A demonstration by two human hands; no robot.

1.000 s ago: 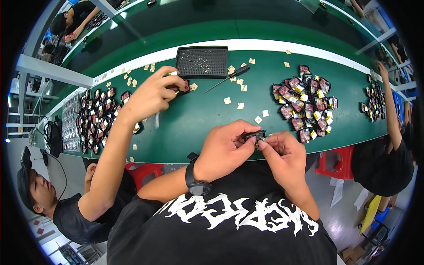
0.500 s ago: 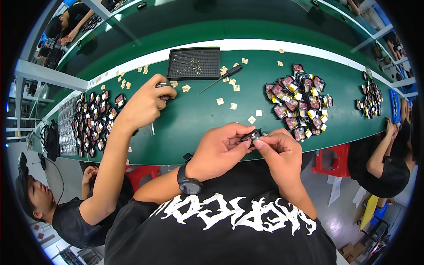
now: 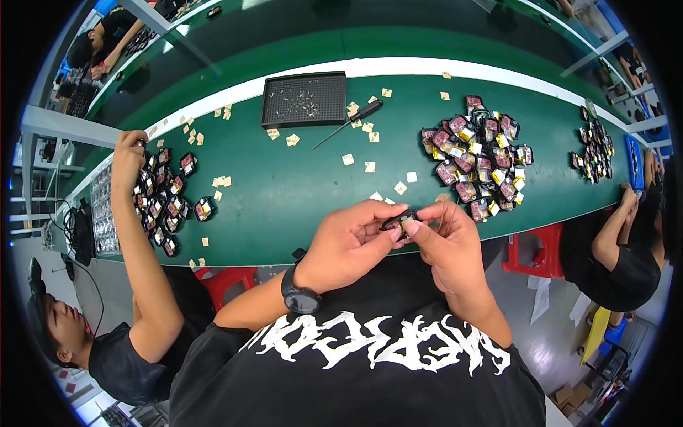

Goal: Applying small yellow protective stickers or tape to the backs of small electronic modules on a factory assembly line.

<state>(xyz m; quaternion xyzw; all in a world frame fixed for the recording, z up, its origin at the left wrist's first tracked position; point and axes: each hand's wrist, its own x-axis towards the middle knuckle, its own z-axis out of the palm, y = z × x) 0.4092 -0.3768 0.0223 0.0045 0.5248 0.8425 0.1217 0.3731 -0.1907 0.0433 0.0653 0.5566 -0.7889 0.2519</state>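
Small black unit (image 3: 400, 222) sat just right of frame centre, at the counter's (image 3: 284, 181) near edge; left grip (image 3: 345, 238) clamped on its left side, right grip (image 3: 452, 242) pinched on its right. Versus half a second earlier, unit stayed between both; co-worker's hand (image 3: 129, 154) had moved from below the tray (image 3: 304, 99) to the upper left.

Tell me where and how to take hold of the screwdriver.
Probably best to grip the screwdriver by its thick black handle, coming from the right: that end points right and away, while the thin shaft slants to the near left.
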